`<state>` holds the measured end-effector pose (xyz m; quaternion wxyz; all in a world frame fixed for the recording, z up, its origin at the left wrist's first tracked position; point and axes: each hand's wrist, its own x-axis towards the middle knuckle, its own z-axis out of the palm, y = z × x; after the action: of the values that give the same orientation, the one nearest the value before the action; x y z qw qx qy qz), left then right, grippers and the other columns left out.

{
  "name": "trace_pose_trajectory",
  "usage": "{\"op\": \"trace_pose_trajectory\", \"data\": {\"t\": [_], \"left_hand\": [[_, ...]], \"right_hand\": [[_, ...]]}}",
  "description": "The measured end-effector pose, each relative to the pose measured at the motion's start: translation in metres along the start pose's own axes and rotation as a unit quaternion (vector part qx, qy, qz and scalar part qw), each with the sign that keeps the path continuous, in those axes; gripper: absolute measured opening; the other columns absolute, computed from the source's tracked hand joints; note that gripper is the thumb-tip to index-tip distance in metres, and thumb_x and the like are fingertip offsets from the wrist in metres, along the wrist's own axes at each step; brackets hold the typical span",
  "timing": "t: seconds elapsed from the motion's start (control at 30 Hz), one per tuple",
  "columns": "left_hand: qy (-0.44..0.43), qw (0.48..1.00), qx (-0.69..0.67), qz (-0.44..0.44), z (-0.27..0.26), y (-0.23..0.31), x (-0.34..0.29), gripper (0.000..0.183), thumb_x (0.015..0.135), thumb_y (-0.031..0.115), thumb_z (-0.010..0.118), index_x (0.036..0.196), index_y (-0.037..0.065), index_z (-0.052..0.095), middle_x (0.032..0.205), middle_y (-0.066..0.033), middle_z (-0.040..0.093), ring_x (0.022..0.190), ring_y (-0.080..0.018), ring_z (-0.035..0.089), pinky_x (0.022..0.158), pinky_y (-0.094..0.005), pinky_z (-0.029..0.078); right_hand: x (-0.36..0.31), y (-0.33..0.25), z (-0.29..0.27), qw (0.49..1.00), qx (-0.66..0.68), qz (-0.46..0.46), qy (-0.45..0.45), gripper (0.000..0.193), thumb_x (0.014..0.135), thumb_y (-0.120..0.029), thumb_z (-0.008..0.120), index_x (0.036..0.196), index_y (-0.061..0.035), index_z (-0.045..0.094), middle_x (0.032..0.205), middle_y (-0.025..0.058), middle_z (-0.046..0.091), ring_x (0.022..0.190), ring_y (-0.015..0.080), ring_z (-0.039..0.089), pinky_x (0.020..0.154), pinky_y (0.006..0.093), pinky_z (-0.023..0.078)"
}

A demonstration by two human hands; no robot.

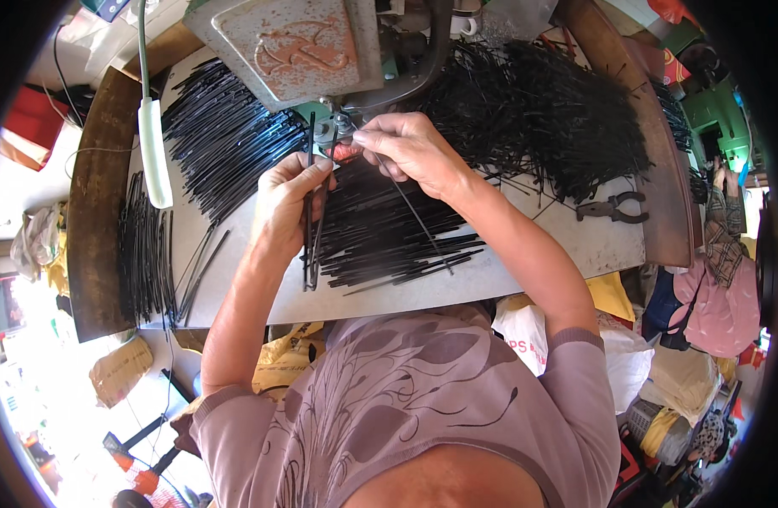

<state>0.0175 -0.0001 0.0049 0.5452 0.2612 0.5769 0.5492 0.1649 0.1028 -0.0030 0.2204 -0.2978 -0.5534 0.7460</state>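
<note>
My left hand (287, 193) is closed around a few thin black rods (309, 245), which stand nearly upright and stick out above and below the fingers. My right hand (412, 154) pinches one slender dark rod (416, 218) between thumb and fingers. That rod slants down to the right over a pile of similar black rods (380, 241). Both hands are close together just below the working end (334, 127) of a worn metal machine (291, 51). Something red (345, 151) shows between the hands; its kind is unclear.
Bundled black rods (224, 135) lie at the back left, more (147, 254) at the left edge. A large tangled heap (541, 118) fills the back right. Pliers (613, 207) rest near the right wooden rim (660, 169). A white lamp (154, 157) hangs at left.
</note>
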Motion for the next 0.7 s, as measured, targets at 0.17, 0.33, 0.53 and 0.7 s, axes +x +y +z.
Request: {"op": "trace_pose_trajectory", "data": {"t": [0.17, 0.33, 0.53, 0.7], "left_hand": [[0.006, 0.998, -0.055, 0.009, 0.014, -0.007, 0.002, 0.01, 0.079, 0.014, 0.058, 0.073, 0.007, 0.054, 0.062, -0.0005, 0.053, 0.045, -0.0031, 0.041, 0.038, -0.0156, 0.029], [0.017, 0.997, -0.062, 0.048, 0.019, -0.011, 0.008, 0.008, 0.079, 0.013, 0.059, 0.075, 0.007, 0.055, 0.062, 0.0003, 0.053, 0.044, -0.0032, 0.04, 0.039, -0.0159, 0.029], [0.023, 0.996, -0.059, 0.055, 0.02, -0.014, 0.011, 0.01, 0.079, 0.012, 0.058, 0.071, 0.008, 0.053, 0.062, 0.0001, 0.053, 0.045, -0.0035, 0.04, 0.039, -0.0163, 0.03], [0.033, 0.996, -0.057, 0.057, 0.022, -0.013, 0.011, 0.011, 0.078, 0.011, 0.058, 0.07, 0.007, 0.052, 0.062, -0.0006, 0.052, 0.045, -0.004, 0.04, 0.039, -0.0166, 0.03]], "right_hand": [[-0.001, -0.003, 0.012, 0.999, 0.039, -0.014, 0.02, 0.017, 0.082, -0.014, 0.053, 0.076, 0.0022, 0.055, 0.061, 0.0018, 0.049, 0.044, 0.0028, 0.039, 0.036, 0.0161, 0.026], [0.006, 0.001, 0.018, 0.997, 0.043, -0.037, 0.046, 0.018, 0.083, -0.013, 0.052, 0.074, 0.0021, 0.055, 0.06, 0.002, 0.049, 0.044, 0.003, 0.039, 0.036, 0.0162, 0.027], [0.007, 0.006, 0.021, 0.997, 0.039, -0.037, 0.055, 0.018, 0.083, -0.012, 0.05, 0.072, 0.0013, 0.055, 0.058, 0.0017, 0.049, 0.044, 0.0032, 0.039, 0.036, 0.0163, 0.028], [0.007, 0.005, 0.021, 0.997, 0.039, -0.043, 0.053, 0.019, 0.083, -0.012, 0.05, 0.071, 0.0009, 0.055, 0.056, 0.0007, 0.048, 0.043, 0.0032, 0.038, 0.036, 0.0166, 0.028]]}}
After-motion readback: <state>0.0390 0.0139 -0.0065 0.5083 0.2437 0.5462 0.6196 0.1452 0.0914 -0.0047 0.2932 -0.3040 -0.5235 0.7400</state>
